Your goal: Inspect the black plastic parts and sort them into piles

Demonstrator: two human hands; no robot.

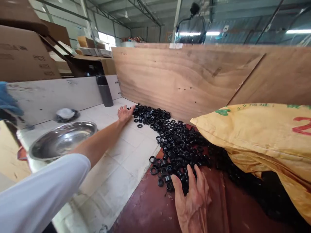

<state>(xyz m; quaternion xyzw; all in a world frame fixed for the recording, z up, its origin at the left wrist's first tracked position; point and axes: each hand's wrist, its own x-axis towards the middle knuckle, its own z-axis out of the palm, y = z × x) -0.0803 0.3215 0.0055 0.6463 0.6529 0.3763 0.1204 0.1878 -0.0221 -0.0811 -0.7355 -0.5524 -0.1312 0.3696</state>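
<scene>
A long heap of small black plastic rings [167, 132] spreads over the white tabletop and the dark red surface, along the foot of a wooden board. At the heap's far left end, my left hand [125, 114] reaches out with fingers spread, its edge beside the rings. My right hand [193, 202] is at the near edge of the heap, over the red surface [145, 207]. Its thumb and fingers are apart, the fingertips against the nearest rings. Neither hand has a ring visibly gripped. A yellow woven sack [262, 132] lies on the right, with more black pieces by its mouth.
A shiny metal bowl [64, 139] sits on the white tabletop [121, 171] at left. Behind it are a small plastic bag [65, 114] and a dark grey bottle [105, 92]. The wooden board [179, 74] walls the back; cardboard boxes [26, 51] are stacked beyond.
</scene>
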